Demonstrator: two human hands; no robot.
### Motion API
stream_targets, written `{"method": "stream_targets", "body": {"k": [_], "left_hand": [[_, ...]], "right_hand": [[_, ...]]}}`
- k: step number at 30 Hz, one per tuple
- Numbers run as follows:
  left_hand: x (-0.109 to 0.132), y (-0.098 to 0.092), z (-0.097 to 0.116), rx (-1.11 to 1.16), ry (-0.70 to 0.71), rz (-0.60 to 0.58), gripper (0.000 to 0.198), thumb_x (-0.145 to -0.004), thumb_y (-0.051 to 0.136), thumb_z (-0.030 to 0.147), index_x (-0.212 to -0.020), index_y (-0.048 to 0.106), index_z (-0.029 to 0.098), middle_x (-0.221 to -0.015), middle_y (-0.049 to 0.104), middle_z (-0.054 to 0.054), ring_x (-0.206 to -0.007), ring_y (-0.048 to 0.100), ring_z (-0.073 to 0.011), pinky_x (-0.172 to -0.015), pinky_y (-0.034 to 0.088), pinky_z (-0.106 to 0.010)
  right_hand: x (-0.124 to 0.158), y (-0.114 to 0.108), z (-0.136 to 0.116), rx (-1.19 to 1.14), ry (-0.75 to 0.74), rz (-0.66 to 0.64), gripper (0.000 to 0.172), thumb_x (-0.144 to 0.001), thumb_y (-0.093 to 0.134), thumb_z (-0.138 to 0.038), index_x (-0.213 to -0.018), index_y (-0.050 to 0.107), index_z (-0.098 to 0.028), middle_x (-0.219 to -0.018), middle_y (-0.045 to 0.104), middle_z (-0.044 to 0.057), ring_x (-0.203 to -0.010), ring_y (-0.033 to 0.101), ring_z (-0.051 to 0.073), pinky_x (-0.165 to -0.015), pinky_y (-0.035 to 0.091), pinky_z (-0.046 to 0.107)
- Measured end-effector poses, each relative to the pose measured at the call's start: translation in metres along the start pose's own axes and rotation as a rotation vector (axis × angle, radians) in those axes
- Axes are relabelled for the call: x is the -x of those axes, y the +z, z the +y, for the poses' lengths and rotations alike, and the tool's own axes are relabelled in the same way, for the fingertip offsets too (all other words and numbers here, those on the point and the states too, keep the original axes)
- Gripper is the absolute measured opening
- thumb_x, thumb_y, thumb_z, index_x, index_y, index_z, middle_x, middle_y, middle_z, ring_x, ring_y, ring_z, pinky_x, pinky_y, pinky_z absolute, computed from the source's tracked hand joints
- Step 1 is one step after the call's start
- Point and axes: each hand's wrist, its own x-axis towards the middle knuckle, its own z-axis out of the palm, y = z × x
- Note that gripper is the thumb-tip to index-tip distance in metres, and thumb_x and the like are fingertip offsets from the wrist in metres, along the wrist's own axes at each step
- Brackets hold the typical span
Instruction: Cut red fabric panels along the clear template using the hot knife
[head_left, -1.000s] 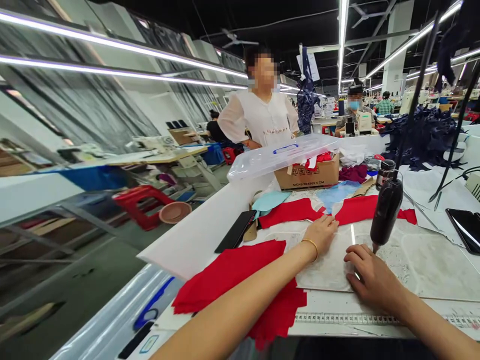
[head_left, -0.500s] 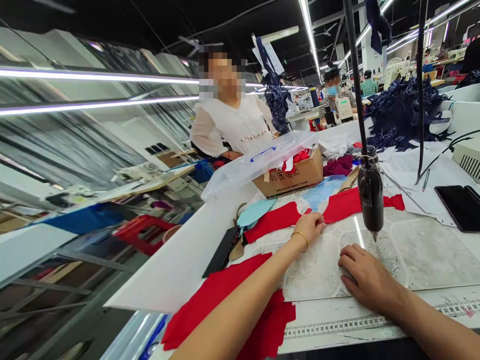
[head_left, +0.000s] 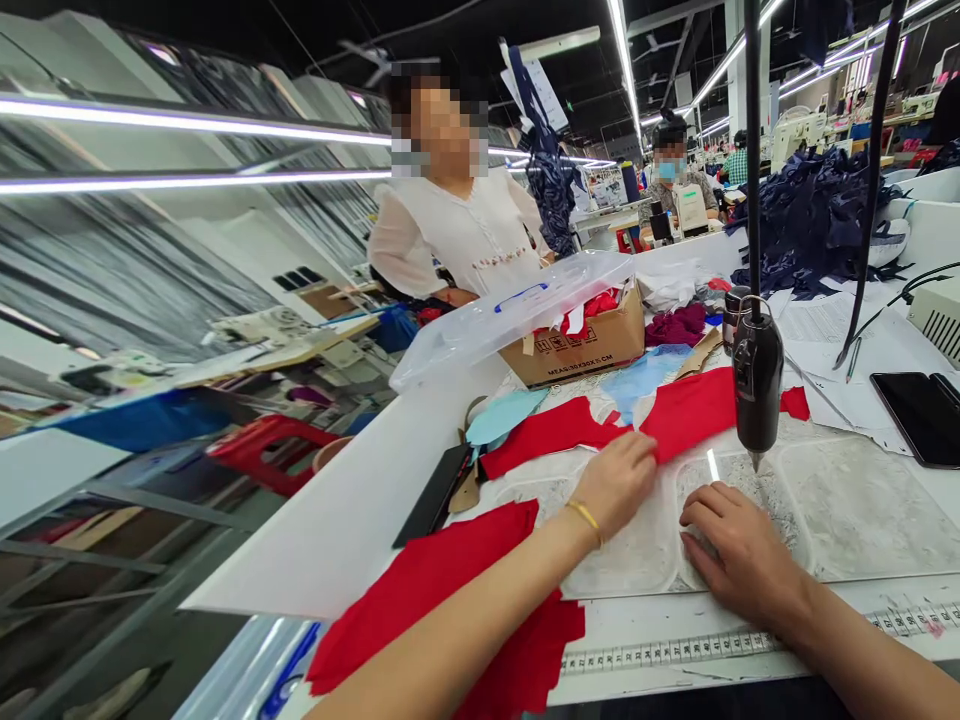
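My left hand (head_left: 616, 482), with a gold bangle at the wrist, is closed at the near left corner of a red fabric piece (head_left: 694, 412), fingertips pinched on its edge. Beside it on the left lies another red fabric piece (head_left: 544, 432). My right hand (head_left: 739, 548) rests palm down on a clear plastic template (head_left: 862, 510), fingers gently bent and thumb apart; what is under the palm is hidden. Just above that hand hangs a dark handheld tool (head_left: 757, 390) with a pointed tip. A stack of red fabric (head_left: 427, 570) lies under my left forearm.
A cardboard box (head_left: 581, 350) with red scraps stands behind, partly under a clear plastic lid (head_left: 510, 305). A phone (head_left: 916, 418) and papers lie right. A tape measure (head_left: 675, 650) runs along the front edge. A person (head_left: 465, 235) in white stands across the table.
My left hand has come slightly nearer and its fingers have closed on the right-hand red piece, whose near corner has shifted toward me. My right hand stays on the template.
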Motion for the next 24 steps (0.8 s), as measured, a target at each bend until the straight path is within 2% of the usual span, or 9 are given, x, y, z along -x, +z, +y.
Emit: {"method": "stream_targets", "body": {"k": [3,5,8,11,14,17,21,24], "left_hand": [[0.046,-0.010,0.015,-0.011,0.174,0.023,0.025,-0.100,0.051,0.006,-0.089,0.069,0.019,-0.108,0.074,-0.007,-0.110,0.068,-0.0206,-0.110,0.054,-0.042],[0.081,-0.017,0.014,-0.156,0.293,0.112,0.030,-0.099,0.046,0.001,-0.096,0.070,0.018,-0.111,0.074,-0.009,-0.114,0.068,-0.0219,-0.109,0.055,-0.041],[0.128,-0.027,0.003,-0.255,0.217,0.105,0.033,-0.099,0.045,0.003,-0.097,0.073,0.020,-0.116,0.076,-0.009,-0.115,0.069,-0.0236,-0.109,0.055,-0.040],[0.156,-0.030,-0.001,-0.249,0.104,0.102,0.041,-0.099,0.043,0.008,-0.125,0.071,0.024,-0.133,0.072,-0.008,-0.125,0.067,-0.0256,-0.108,0.056,-0.040],[0.164,-0.023,0.013,-0.165,0.020,0.123,0.063,-0.097,0.040,0.010,-0.158,0.044,0.026,-0.152,0.059,-0.006,-0.135,0.061,-0.0250,-0.111,0.055,-0.037],[0.156,-0.010,0.036,-0.084,-0.040,0.115,0.069,-0.102,0.041,0.019,-0.167,0.021,0.026,-0.159,0.051,-0.007,-0.140,0.057,-0.0260,-0.111,0.055,-0.038],[0.134,0.008,0.062,-0.026,-0.109,0.097,0.074,-0.106,0.047,0.042,-0.168,0.013,0.024,-0.164,0.043,-0.012,-0.147,0.048,-0.0304,-0.111,0.054,-0.043],[0.114,0.022,0.077,-0.030,-0.133,0.113,0.075,-0.106,0.046,0.053,-0.168,0.018,0.021,-0.166,0.038,-0.015,-0.153,0.038,-0.0336,-0.116,0.047,-0.050]], "right_hand": [[0.001,-0.003,-0.001,0.023,0.033,0.065,0.013,-0.090,0.056,-0.010,-0.089,0.062,-0.021,-0.087,0.070,0.006,-0.081,0.063,0.020,-0.073,0.049,0.033],[0.001,-0.005,-0.002,0.042,0.051,0.050,0.012,-0.091,0.055,-0.012,-0.089,0.063,-0.021,-0.085,0.070,0.005,-0.077,0.063,0.019,-0.069,0.047,0.031],[0.005,-0.011,-0.006,0.057,0.072,-0.015,0.012,-0.094,0.053,-0.016,-0.089,0.063,-0.021,-0.080,0.069,0.002,-0.065,0.061,0.014,-0.058,0.040,0.028],[0.014,-0.023,-0.005,0.074,0.090,-0.015,0.015,-0.096,0.052,-0.019,-0.087,0.063,-0.021,-0.076,0.068,0.000,-0.052,0.053,0.010,-0.050,0.034,0.026],[0.029,-0.043,0.006,0.129,0.172,0.004,0.017,-0.097,0.051,-0.022,-0.089,0.065,-0.022,-0.077,0.069,0.000,-0.049,0.053,0.009,-0.049,0.036,0.025],[0.041,-0.063,0.024,0.181,0.278,0.021,0.019,-0.099,0.050,-0.028,-0.093,0.068,-0.023,-0.081,0.072,0.000,-0.051,0.059,0.010,-0.049,0.041,0.024],[0.043,-0.075,0.039,0.195,0.340,-0.030,0.024,-0.101,0.048,-0.029,-0.098,0.071,-0.024,-0.092,0.075,0.003,-0.051,0.059,0.010,-0.050,0.045,0.025],[0.037,-0.070,0.034,0.218,0.301,-0.089,0.022,-0.099,0.051,-0.028,-0.104,0.071,-0.025,-0.101,0.076,0.003,-0.050,0.055,0.010,-0.052,0.045,0.026]]}}
